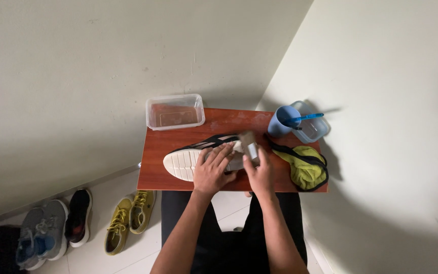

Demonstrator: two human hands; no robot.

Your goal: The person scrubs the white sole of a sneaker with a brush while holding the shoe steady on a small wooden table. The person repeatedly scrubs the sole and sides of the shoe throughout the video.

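Red desk in corner | left hand flat, pinning shoe on its side | right hand grips brush on upper | scrubbing mid-way, sole looks clean, no rinse yet

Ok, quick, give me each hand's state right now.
Left hand: open, fingers spread flat on the black shoe lying sole-out on the table.
Right hand: closed on a small brush-like block against the shoe.

**A small red-brown table and the tiled floor**

The table at centre frame carries a clear tub, a sneaker on its side, a blue cup, a second tub and a yellow cloth. Lower left, four shoes stand on the floor.
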